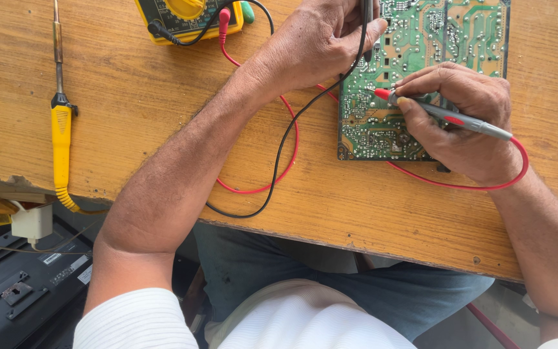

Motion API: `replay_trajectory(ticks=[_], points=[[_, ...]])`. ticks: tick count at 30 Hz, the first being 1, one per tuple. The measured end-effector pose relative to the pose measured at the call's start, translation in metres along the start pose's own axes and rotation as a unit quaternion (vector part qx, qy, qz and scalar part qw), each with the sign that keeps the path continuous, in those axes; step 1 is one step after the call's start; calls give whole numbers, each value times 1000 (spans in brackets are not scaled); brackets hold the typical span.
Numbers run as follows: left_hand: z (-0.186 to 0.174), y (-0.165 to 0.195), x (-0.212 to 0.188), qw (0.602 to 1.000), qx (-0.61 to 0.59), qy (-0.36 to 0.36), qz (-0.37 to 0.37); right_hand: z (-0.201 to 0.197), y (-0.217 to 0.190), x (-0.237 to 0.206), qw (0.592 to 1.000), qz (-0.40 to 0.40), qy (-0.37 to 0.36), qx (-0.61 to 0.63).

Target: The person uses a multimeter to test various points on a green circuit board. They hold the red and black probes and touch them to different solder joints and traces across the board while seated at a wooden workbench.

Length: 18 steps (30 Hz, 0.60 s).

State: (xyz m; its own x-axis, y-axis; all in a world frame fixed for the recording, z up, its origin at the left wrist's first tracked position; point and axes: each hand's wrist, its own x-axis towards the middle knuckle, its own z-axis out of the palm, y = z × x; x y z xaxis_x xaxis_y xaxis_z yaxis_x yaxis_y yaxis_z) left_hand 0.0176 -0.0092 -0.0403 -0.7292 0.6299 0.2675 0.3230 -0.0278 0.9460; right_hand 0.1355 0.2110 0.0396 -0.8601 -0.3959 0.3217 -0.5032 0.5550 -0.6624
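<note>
Your right hand (463, 126) pinches the red probe (444, 115) between thumb and fingers like a pen, its red tip pressed down on the solder side of the green circuit board (382, 123). The board lies flat on the wooden table (150, 84), at the far right, partly under both of your hands. Your left hand (321, 42) is curled around the black probe (368, 19) and rests on the board's upper left part; the probe's tip is hidden by your fingers. The red lead (290, 139) and the black lead (279, 161) loop across the table between your forearms and run up to the yellow meter (185, 19) at the far edge, where both are plugged in. Well apart to the left, a soldering iron (61, 129) with a yellow handle lies along the table, its cord dropping over the near edge beside a white plug (31, 223).
</note>
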Motion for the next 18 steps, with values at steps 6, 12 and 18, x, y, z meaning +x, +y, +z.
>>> replay_trajectory(ticks=[6, 12, 18], points=[[0, -4, 2, 1000, -22, 4, 5, -1, 2, 2, 1000, -8, 0, -8], [0, -1, 3, 1000, 1, 10, 8, -1, 2, 3, 1000, -4, 0, 0], [-3, 6, 1, 998, 57, 17, -25, -2, 2, 2, 1000, -2, -1, -3]])
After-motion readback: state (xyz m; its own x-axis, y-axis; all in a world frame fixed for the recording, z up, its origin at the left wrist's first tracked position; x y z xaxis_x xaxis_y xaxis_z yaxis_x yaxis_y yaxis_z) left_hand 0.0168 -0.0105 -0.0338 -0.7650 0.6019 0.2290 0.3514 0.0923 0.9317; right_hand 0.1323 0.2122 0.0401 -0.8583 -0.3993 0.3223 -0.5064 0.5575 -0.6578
